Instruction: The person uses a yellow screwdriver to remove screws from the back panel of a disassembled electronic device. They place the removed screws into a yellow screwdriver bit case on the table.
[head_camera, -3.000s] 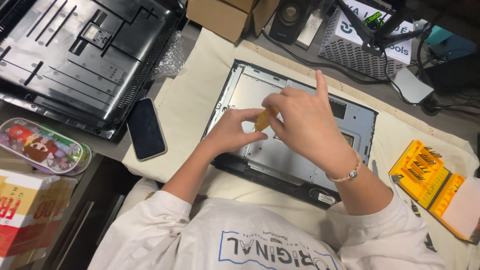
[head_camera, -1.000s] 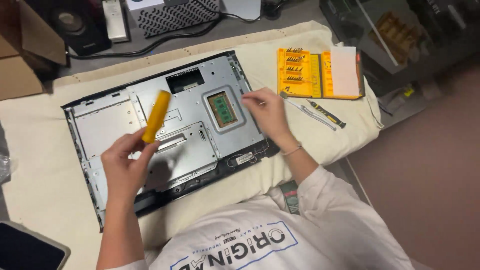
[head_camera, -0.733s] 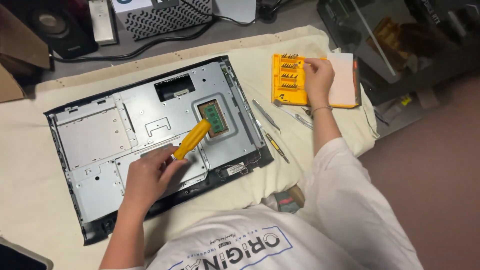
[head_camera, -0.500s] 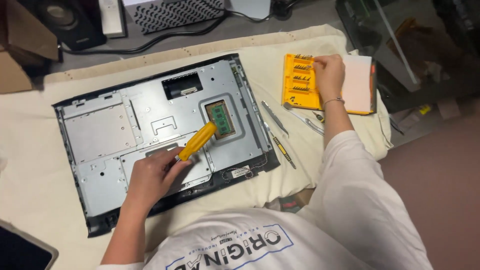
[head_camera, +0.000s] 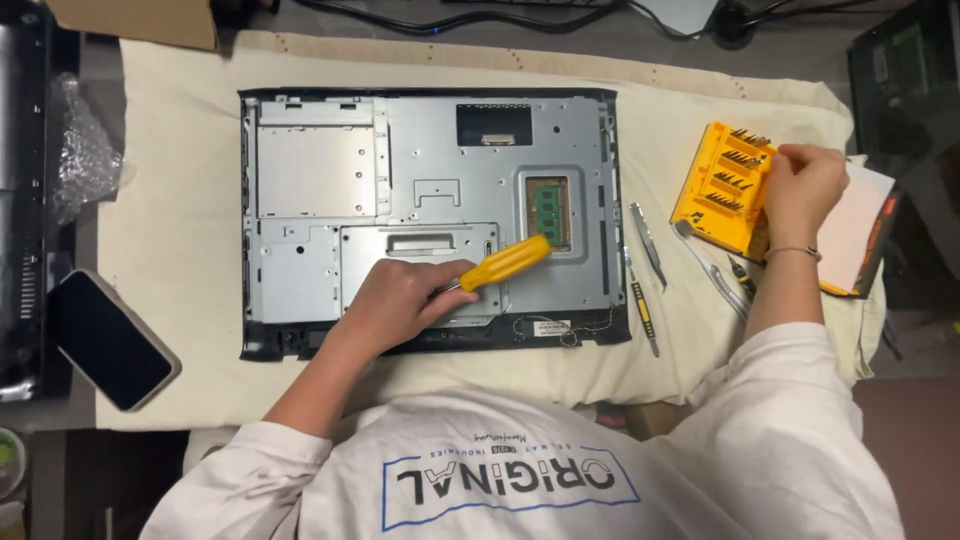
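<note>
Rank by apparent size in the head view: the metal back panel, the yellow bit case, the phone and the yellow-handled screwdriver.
1. Metal back panel, by far the largest.
2. and 3. Yellow bit case and phone: they look alike, and the right hand covers part of the case, so no ranking.
4. Yellow-handled screwdriver, held by the left hand.

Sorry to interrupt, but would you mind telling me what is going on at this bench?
A person is working on an opened monitor back panel lying on a cream cloth. The left hand rests on the panel holding a yellow-handled screwdriver. The right hand reaches into a yellow bit case. Tweezers and a phone lie nearby.
</note>
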